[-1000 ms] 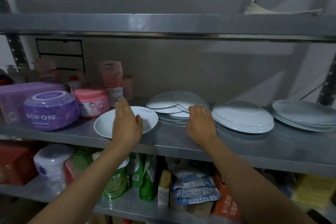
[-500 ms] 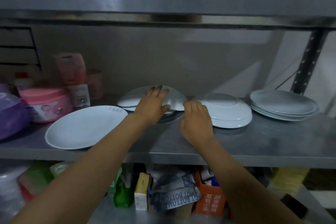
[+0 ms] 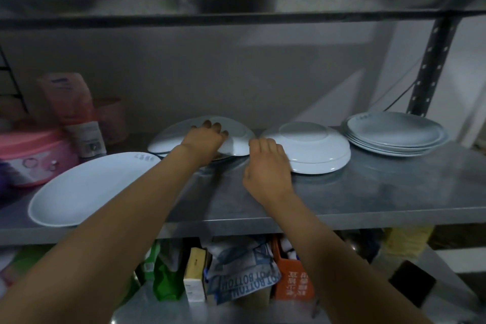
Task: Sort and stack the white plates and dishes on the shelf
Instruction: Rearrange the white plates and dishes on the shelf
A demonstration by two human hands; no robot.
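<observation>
Several white plates lie on the steel shelf point(image 3: 381, 192). A large oval plate point(image 3: 86, 189) sits upright at the front left. In the middle is a small pile of overturned plates point(image 3: 171, 137). My left hand point(image 3: 205, 143) lies on its top plate with fingers curled over it, and that plate's right rim looks slightly raised. My right hand point(image 3: 265, 166) rests on the shelf with loosely bent fingers, its fingertips between that pile and two overturned plates point(image 3: 318, 150) to the right. A stack of upright plates point(image 3: 397, 134) stands at the far right.
A pink tub point(image 3: 31, 158) and a pink tube point(image 3: 76, 113) crowd the shelf's left end. The upper shelf point(image 3: 236, 8) hangs low overhead, and a perforated post point(image 3: 431, 60) stands at the right. Packages and a bag point(image 3: 242, 279) fill the shelf below.
My left hand left the oval plate and moved right onto the overturned pile, then curled its fingers over the top plate. The view shifted right. My right hand stayed on the shelf.
</observation>
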